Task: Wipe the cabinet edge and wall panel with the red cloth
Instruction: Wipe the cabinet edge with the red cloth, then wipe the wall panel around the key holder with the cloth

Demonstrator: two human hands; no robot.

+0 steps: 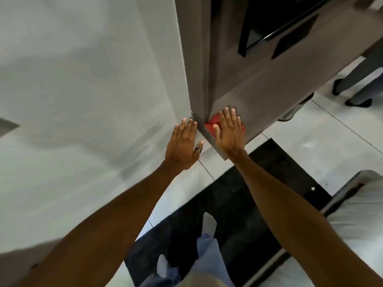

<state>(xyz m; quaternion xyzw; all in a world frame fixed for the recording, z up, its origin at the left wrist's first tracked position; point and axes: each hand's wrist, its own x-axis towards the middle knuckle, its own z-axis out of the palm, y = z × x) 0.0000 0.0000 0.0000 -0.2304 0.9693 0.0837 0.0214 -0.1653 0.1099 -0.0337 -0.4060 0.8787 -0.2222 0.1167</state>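
Observation:
My right hand point(228, 131) lies flat on a red cloth point(211, 126), pressing it against the low part of the brown cabinet side point(269, 90), right beside the cabinet's corner edge point(200, 112). Only the cloth's left and right corners show around the fingers. My left hand point(183, 145) rests flat with fingers spread on the pale grey wall panel point(93, 90), just left of that corner edge. It holds nothing and wears a dark ring.
A black mat point(238, 204) lies on the white tiled floor below, with my legs and white socks point(209, 222) on it. Another person's legs and dark shoes point(352, 88) stand at the far right. White bedding point(356, 214) sits at the lower right.

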